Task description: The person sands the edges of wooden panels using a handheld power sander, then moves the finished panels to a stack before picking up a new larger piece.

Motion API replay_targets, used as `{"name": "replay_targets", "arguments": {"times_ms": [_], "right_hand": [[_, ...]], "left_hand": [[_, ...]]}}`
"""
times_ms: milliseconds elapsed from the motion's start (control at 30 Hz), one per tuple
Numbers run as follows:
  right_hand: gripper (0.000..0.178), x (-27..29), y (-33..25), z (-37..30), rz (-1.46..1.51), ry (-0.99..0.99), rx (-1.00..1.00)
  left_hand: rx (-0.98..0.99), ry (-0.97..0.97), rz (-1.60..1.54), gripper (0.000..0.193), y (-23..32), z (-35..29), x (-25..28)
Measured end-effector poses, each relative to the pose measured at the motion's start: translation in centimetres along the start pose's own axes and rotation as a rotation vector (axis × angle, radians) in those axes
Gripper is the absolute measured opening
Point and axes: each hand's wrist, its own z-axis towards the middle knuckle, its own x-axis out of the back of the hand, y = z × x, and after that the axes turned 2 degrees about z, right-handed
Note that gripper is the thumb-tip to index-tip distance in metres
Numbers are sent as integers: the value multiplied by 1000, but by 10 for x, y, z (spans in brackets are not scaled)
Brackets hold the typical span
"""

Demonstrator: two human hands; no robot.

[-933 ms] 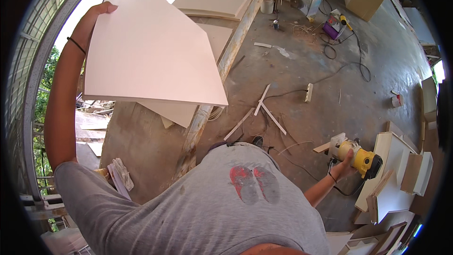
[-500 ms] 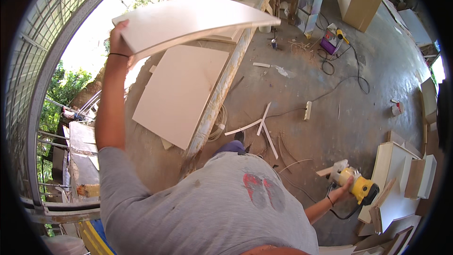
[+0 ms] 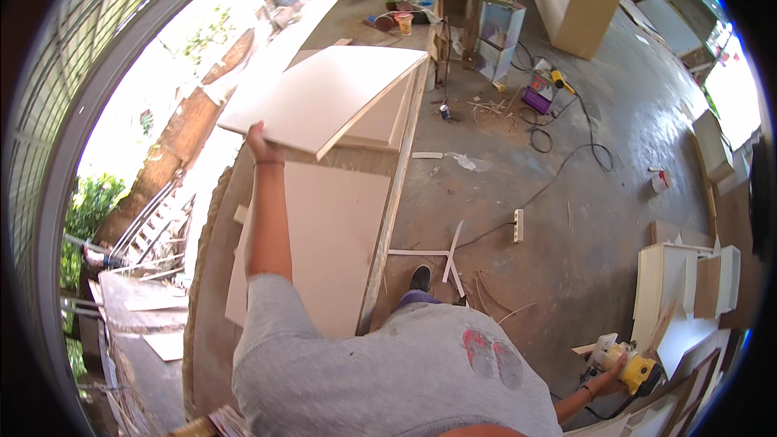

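Observation:
My left hand (image 3: pixel 264 146) grips the near left corner area of a white board (image 3: pixel 332 93), fingers wrapped on its edge. The board is tilted, over another pale panel (image 3: pixel 387 117) at the far part of the bench; whether the two touch I cannot tell. A second large white panel (image 3: pixel 324 218) lies flat on the bench, under my left forearm. Low on the right, my right hand (image 3: pixel 617 374) is closed around a yellow trim router (image 3: pixel 635 366) with a clear base and black end cap, held out above the floor.
Stacked white and brown boards (image 3: pixel 676 299) stand at the right. White offcut strips (image 3: pixel 453 255) and a power strip (image 3: pixel 518 226) with its cord lie on the floor. A purple box (image 3: pixel 537 99), a small bucket (image 3: pixel 661 181) and a large cabinet (image 3: pixel 579 4) are farther off.
The white board has come down and away from me, over the far panel on the bench. My body has turned somewhat left. The router stays in my right hand.

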Motion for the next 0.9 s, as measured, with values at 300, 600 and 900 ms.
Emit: {"name": "replay_targets", "arguments": {"times_ms": [300, 600, 900], "right_hand": [[63, -28, -42, -11, -41, -25, 127], [60, -63, -58, 5, 28, -109, 59], [63, -101, -78, -6, 93, -194, 19]], "left_hand": [[249, -83, 29, 43, -31, 65, 91], [295, 76, 531, 36, -38, 133, 163], [241, 42, 1236, 82, 22, 250, 208]]}}
